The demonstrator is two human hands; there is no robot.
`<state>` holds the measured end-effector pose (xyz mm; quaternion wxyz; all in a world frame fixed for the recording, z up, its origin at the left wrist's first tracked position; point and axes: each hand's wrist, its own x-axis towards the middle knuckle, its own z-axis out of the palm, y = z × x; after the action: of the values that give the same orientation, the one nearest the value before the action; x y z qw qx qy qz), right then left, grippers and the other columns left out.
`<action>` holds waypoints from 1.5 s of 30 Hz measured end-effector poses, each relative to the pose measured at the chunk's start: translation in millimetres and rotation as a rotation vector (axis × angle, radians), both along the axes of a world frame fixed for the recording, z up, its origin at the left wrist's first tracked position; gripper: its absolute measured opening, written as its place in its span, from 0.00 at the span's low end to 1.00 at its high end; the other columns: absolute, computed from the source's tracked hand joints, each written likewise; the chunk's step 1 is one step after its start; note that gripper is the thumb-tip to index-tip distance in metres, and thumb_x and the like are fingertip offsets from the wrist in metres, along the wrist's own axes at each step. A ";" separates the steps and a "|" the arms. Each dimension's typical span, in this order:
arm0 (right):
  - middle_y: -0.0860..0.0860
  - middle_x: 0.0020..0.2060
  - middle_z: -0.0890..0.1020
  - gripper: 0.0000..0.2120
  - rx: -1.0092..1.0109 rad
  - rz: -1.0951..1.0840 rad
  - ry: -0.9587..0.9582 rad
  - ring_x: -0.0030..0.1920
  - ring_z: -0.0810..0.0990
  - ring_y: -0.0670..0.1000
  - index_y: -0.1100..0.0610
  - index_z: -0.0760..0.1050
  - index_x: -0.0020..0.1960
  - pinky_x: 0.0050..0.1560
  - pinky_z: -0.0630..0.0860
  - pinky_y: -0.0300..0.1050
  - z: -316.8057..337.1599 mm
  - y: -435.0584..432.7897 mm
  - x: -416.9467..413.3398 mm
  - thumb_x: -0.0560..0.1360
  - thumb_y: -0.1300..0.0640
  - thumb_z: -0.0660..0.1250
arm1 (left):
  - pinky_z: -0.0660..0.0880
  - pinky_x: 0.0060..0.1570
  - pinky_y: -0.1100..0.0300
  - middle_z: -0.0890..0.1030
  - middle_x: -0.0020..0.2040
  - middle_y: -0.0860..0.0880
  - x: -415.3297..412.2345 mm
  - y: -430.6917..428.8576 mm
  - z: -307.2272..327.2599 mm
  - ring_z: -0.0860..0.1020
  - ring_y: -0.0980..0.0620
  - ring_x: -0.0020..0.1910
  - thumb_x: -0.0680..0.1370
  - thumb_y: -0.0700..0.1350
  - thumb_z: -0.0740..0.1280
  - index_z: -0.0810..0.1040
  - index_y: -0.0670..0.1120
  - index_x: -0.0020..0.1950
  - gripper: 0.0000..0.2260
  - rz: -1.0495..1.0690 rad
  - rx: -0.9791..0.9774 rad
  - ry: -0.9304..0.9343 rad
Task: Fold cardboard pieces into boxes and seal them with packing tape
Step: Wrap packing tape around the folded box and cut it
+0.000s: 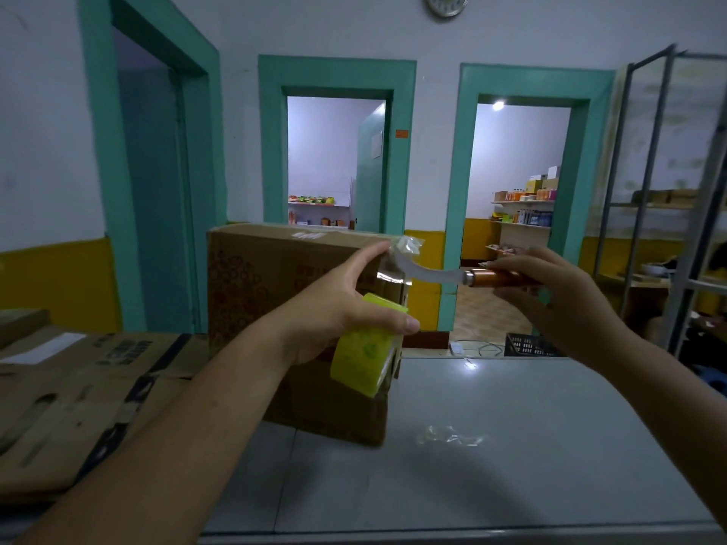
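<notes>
A brown cardboard box [259,277] stands upright on the grey table [491,446]. My left hand [334,308] grips a yellow roll of packing tape [366,356] in front of the box's right edge, with the index finger stretched up to the clear tape strip [397,253] at the top corner. My right hand [558,300] holds a small knife [472,278] by its copper-coloured handle. Its curved white blade points left and reaches the clear tape strip.
Flattened cardboard pieces [78,395] lie stacked on the left of the table. A crumpled scrap of clear tape [452,438] lies on the table right of the box. A metal shelf frame [668,198] stands at the right, with a black crate [531,344] on the floor beyond the table.
</notes>
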<state>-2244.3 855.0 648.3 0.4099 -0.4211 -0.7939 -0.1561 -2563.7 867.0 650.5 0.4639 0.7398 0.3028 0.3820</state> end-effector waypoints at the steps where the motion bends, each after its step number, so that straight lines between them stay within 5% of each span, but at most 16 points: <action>1: 0.51 0.54 0.79 0.19 0.002 -0.009 -0.043 0.52 0.79 0.52 0.57 0.79 0.65 0.54 0.78 0.45 5.1 5.2 -5.4 0.75 0.62 0.72 | 0.82 0.60 0.39 0.76 0.73 0.44 0.0 -0.3 0.8 0.84 0.38 0.61 0.59 0.48 0.86 0.63 0.68 0.79 0.54 -0.002 -0.006 -0.003; 11: 0.45 0.55 0.78 0.19 -0.149 -0.026 -0.238 0.53 0.78 0.47 0.49 0.80 0.66 0.53 0.82 0.49 -4.6 20.0 -5.3 0.75 0.52 0.70 | 0.81 0.61 0.40 0.77 0.72 0.47 -1.4 5.4 5.4 0.83 0.40 0.62 0.58 0.49 0.87 0.63 0.65 0.80 0.55 0.031 0.016 0.032; 17: 0.36 0.52 0.79 0.13 -0.519 -0.039 -0.331 0.55 0.78 0.36 0.36 0.77 0.57 0.59 0.78 0.36 -66.9 9.8 6.4 0.77 0.51 0.73 | 0.84 0.56 0.47 0.79 0.69 0.49 0.7 4.0 7.0 0.84 0.43 0.61 0.61 0.47 0.86 0.62 0.62 0.81 0.53 0.070 0.045 0.048; 22: 0.35 0.54 0.79 0.09 -0.829 0.005 -0.381 0.57 0.76 0.36 0.35 0.78 0.54 0.61 0.74 0.36 -131.8 -11.5 11.1 0.77 0.48 0.73 | 0.82 0.59 0.40 0.80 0.69 0.45 -0.2 2.0 0.5 0.84 0.40 0.60 0.61 0.49 0.87 0.63 0.67 0.79 0.52 0.070 0.064 0.024; 27: 0.37 0.71 0.66 0.28 -0.858 -0.200 -0.528 0.73 0.62 0.43 0.36 0.65 0.75 0.77 0.61 0.47 -123.6 -21.3 4.0 0.79 0.51 0.69 | 0.83 0.56 0.39 0.82 0.66 0.44 -3.0 -15.3 -11.1 0.87 0.40 0.52 0.67 0.44 0.85 0.57 0.67 0.81 0.53 0.079 0.221 0.027; 29: 0.35 0.69 0.67 0.26 -0.779 -0.177 -0.334 0.71 0.67 0.40 0.36 0.66 0.74 0.75 0.67 0.44 -102.8 -29.2 -7.7 0.79 0.45 0.70 | 0.85 0.51 0.43 0.82 0.65 0.44 -3.3 -27.7 -18.7 0.87 0.42 0.49 0.67 0.44 0.86 0.54 0.68 0.82 0.55 0.108 0.284 0.041; 31: 0.36 0.61 0.78 0.16 -0.550 -0.059 -0.005 0.60 0.77 0.36 0.36 0.73 0.65 0.62 0.78 0.42 -75.8 -39.1 -28.0 0.78 0.42 0.65 | 0.85 0.48 0.47 0.81 0.65 0.43 -2.0 -39.4 -27.6 0.87 0.44 0.50 0.65 0.46 0.86 0.52 0.71 0.81 0.57 0.128 0.336 0.062; 33: 0.38 0.54 0.82 0.18 -0.409 0.076 0.189 0.55 0.80 0.37 0.42 0.78 0.63 0.52 0.80 0.39 -47.3 -48.2 -56.0 0.77 0.39 0.61 | 0.86 0.49 0.48 0.80 0.66 0.45 1.5 -48.5 -36.2 0.86 0.47 0.52 0.66 0.46 0.86 0.49 0.73 0.80 0.59 0.127 0.373 0.095; 36: 0.38 0.55 0.82 0.24 -0.467 0.228 0.201 0.56 0.80 0.37 0.45 0.77 0.67 0.51 0.79 0.35 -21.2 -59.2 -94.0 0.76 0.37 0.59 | 0.85 0.50 0.50 0.81 0.65 0.50 7.6 -57.2 -45.0 0.86 0.49 0.52 0.67 0.42 0.85 0.47 0.71 0.82 0.60 0.084 0.391 0.099; 40: 0.36 0.49 0.83 0.12 -0.446 0.206 0.129 0.53 0.80 0.36 0.46 0.82 0.61 0.49 0.79 0.33 -15.3 -60.8 -112.9 0.79 0.47 0.67 | 0.84 0.48 0.56 0.84 0.59 0.53 9.4 -64.8 -46.6 0.87 0.51 0.50 0.69 0.38 0.84 0.47 0.71 0.82 0.60 0.041 0.389 0.105; 45: 0.39 0.43 0.85 0.05 -0.385 0.183 0.196 0.49 0.82 0.38 0.43 0.84 0.51 0.49 0.81 0.34 -19.1 -62.0 -112.4 0.77 0.51 0.71 | 0.85 0.49 0.44 0.86 0.54 0.46 7.1 -69.1 -46.7 0.87 0.44 0.47 0.69 0.41 0.84 0.45 0.74 0.80 0.60 0.046 0.398 0.139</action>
<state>-2356.7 793.0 629.2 0.4096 -0.4311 -0.8003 0.0773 -2556.7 797.8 603.8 0.2775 0.8343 0.2696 0.3927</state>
